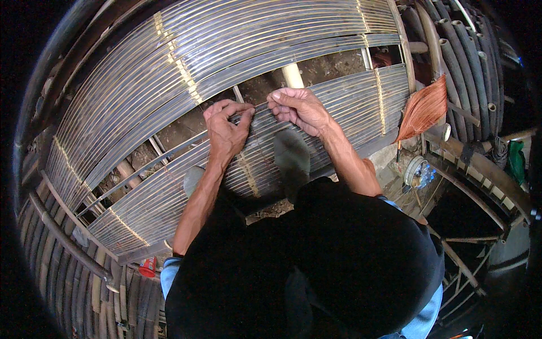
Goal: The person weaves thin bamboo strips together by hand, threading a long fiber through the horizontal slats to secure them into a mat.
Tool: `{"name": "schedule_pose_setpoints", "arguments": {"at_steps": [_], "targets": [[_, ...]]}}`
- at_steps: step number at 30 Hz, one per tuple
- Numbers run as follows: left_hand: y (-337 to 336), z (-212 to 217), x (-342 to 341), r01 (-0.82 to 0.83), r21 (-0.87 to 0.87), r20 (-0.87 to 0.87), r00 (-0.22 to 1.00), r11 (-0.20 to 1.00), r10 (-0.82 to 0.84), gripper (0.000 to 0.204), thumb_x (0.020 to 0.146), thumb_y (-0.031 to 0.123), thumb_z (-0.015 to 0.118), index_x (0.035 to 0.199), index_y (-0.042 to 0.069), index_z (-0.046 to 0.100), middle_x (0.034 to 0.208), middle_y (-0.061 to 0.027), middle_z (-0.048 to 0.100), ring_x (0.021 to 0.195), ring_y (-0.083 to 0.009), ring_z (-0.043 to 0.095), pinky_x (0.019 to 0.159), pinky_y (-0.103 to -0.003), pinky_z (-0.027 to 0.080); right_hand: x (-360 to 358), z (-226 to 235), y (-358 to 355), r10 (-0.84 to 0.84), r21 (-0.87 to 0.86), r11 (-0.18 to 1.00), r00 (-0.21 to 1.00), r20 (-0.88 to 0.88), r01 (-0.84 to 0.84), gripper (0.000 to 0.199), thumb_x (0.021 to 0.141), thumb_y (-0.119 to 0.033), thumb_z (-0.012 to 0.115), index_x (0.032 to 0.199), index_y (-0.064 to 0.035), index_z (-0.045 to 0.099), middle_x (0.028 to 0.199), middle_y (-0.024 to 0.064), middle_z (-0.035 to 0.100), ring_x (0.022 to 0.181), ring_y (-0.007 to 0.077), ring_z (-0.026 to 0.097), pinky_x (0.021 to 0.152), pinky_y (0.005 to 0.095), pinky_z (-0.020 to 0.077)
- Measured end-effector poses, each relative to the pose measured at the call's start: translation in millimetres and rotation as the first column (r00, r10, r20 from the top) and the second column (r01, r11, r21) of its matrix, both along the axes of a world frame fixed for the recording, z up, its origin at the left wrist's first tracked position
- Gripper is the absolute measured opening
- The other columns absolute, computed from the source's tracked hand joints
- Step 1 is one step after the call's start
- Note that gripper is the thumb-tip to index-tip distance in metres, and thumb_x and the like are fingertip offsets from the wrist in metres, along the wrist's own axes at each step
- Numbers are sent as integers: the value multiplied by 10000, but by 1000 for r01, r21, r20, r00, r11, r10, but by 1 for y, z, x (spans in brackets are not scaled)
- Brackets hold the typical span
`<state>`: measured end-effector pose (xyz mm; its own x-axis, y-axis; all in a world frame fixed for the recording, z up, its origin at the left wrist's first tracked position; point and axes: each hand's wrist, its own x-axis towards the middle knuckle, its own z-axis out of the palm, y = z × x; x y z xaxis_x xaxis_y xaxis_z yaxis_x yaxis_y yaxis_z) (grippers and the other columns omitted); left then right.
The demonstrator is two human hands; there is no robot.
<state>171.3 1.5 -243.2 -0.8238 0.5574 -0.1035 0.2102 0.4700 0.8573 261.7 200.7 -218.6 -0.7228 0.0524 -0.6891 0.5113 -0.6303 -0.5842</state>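
Note:
Long dark slats edged in pale yellow form a panel (pixel 327 101), with cross rows of pale ties binding them. My left hand (pixel 228 121) is over its far edge, thumb and forefinger pinched together. Close by on the right, my right hand (pixel 302 110) also pinches thumb against finger, its other fingers curled. Whatever lies between the fingertips is too thin to make out. A fine dark strand seems to hang by the left hand across the slats. Beyond the fingers runs a gap, and past it lies a larger panel (pixel 237 39) of similar slats.
A fan-shaped bundle of reddish-brown strands (pixel 423 107) lies at the panel's right end. Dark poles (pixel 460 56) stand stacked at the right, with more poles (pixel 79 294) at the lower left. A pale crossbar (pixel 292 76) spans the gap. A red object (pixel 148 266) sits lower left.

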Motion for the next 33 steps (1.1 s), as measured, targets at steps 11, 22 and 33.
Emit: {"name": "schedule_pose_setpoints", "arguments": {"at_steps": [11, 22, 33], "targets": [[-5, -6, -4, 73, 11, 46, 996, 997, -74, 152, 814, 178, 756, 936, 102, 804, 924, -116, 735, 990, -270, 645, 1008, -416, 390, -6, -2, -35, 317, 686, 692, 948, -9, -225, 177, 874, -68, 777, 1016, 22, 727, 876, 65, 741, 816, 66, 662, 713, 210, 541], [-1, 1, -8, 73, 80, 200, 976, 994, -88, 190, 831, 108, 726, 1007, 61, 781, 930, -123, 771, 898, -223, 700, 883, -354, 519, -3, -9, -32, 232, 623, 758, 972, 21, -195, 106, 896, -60, 747, 961, 20, 722, 846, 64, 741, 769, 79, 670, 683, 227, 548], [-1, -3, -5, -74, 129, 436, 900, 989, 10, 392, 827, 56, 763, 1197, -14, 655, 877, -78, 780, 835, -90, 687, 823, -263, 525, -7, -6, -36, 306, 711, 676, 952, -31, -194, 137, 909, -66, 736, 1003, 33, 747, 920, 74, 756, 838, 95, 686, 739, 231, 559]]}}
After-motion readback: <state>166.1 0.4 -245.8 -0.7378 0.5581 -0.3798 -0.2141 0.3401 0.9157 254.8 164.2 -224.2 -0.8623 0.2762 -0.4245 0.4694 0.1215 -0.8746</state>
